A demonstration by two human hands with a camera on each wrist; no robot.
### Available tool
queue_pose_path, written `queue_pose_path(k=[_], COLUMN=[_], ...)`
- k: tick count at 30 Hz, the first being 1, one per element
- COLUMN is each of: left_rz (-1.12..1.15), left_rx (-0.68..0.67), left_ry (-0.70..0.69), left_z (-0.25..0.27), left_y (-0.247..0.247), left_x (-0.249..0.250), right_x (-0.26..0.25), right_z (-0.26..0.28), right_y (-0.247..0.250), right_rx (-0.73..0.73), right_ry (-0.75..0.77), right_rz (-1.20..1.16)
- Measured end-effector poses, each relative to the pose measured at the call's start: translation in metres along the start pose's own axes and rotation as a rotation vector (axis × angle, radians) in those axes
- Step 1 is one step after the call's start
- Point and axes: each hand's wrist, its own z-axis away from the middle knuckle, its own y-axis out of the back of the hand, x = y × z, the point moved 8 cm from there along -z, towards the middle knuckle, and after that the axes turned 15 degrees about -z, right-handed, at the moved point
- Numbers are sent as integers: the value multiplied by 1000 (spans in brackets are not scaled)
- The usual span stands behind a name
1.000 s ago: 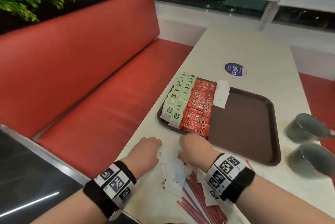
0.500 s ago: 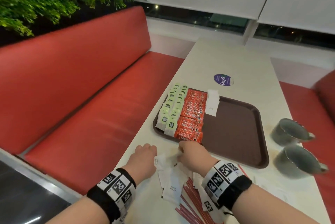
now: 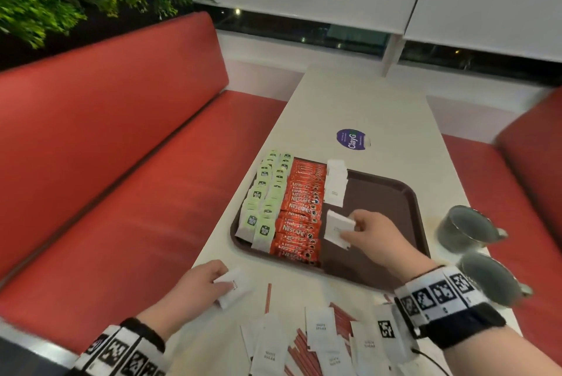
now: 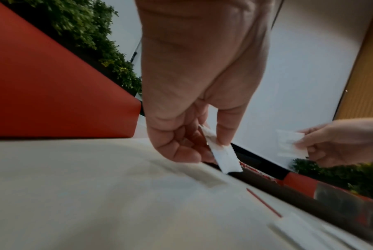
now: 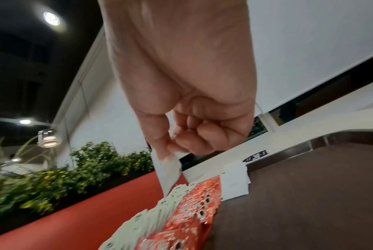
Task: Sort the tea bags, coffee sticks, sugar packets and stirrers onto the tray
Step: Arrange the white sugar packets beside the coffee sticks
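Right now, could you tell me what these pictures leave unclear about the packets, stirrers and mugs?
- Count of white sugar packets pinched by the right hand: head view shows a small stack, edges merge.
- Thin red stirrers: head view, partly buried under loose white packets, cut off by the bottom edge.
- Contents of the two grey mugs: head view, interiors dark.
- Print on the left hand's white packet: blurred.
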Motion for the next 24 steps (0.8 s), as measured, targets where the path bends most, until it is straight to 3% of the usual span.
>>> queue_pose_path(k=[3, 6, 11, 15, 20, 24], left_rz=[206, 338, 415, 455, 466, 476], left_rx=[45, 65, 96, 101, 96, 66], left_ry=[21, 20, -18, -35, -19, -12], left_z=[-5, -10, -12, -11, -13, -12], left_y=[6, 10, 15, 15, 12, 4], left_x=[7, 19, 41, 52, 56, 59], right_x=[10, 31, 63, 69, 82, 78], right_z=[-38, -78, -123, -136, -152, -163], right_y=[16, 20, -1, -12, -15, -5], right_rx=[115, 179, 101, 23, 35, 122], right_ry=[-25, -147, -398, -533, -555, -380], right_rz=[-151, -298, -458, -391, -249, -161])
